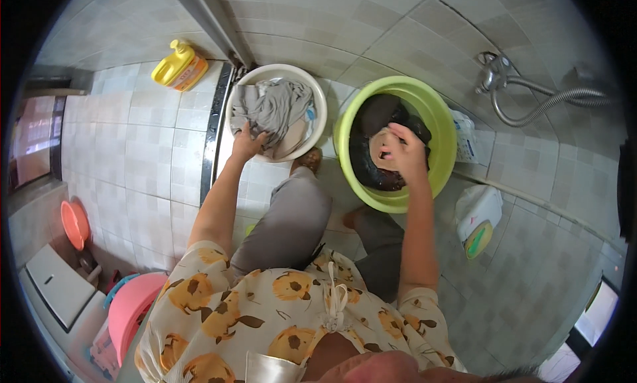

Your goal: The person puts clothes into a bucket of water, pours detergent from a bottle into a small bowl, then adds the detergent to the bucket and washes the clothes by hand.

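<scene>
Right hand (pixel 410 154): one; fingers were curled at the tan cloth (pixel 378 158); could not tell if gripping.
Left hand (pixel 249 145): one; fingers were spread on the grey cloth (pixel 282 111); could not tell if grasping.
Tan cloth: one piece, sat in the lime-green tub (pixel 443 144) against dark laundry (pixel 379 114), count unclear; long axis ran roughly away from the person.
Grey cloth: one heap, lay in the white basin (pixel 322 114); main folds slanted near-left to far-right.
Tubs: two, stood apart, basin left.
Floor containers: one yellow jug (pixel 178 71) stood left, one white bottle (pixel 479 210) right.
Wall: one metal hose (pixel 541 112) hung right.
</scene>
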`<state>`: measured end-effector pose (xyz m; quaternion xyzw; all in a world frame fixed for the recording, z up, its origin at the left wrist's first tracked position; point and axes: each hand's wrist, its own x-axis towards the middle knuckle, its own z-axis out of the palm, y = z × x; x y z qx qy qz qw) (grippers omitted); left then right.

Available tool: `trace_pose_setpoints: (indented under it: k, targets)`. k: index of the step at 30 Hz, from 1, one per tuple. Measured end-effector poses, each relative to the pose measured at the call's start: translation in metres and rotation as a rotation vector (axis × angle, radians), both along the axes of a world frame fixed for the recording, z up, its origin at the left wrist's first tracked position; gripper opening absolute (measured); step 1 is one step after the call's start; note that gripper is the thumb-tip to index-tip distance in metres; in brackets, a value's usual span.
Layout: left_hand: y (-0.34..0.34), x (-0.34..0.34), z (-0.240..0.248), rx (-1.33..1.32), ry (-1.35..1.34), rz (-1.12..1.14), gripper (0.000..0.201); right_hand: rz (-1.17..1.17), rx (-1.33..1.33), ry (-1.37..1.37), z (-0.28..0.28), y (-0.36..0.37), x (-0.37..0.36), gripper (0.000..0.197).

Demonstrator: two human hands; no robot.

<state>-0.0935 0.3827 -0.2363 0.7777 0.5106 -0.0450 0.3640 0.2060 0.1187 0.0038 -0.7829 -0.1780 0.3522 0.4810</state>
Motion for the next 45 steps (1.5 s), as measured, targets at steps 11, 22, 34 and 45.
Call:
trace_pose_setpoints:
  k: [11, 22, 34, 45]
  targets:
    - [-0.087, 0.190, 0.266, -0.304, -0.787, -0.212, 0.032, 0.184, -0.479, -0.655, -0.038, -0.093, 0.083, 0.030]
    - [-0.258, 0.236, 0.266, 0.032, -0.560, -0.849, 0.021, 0.449, -0.766, -0.579, -0.178, -0.038, 0.053, 0.030]
    - [-0.270, 0.258, 0.275, 0.057, -0.516, -0.853, 0.023, 0.297, -0.691, -0.526, -0.243, -0.089, 0.123, 0.027]
    - [-0.264, 0.251, 0.266, 0.103, -0.536, -0.807, 0.026, 0.594, -0.734, -0.327, -0.136, -0.077, 0.128, 0.053]
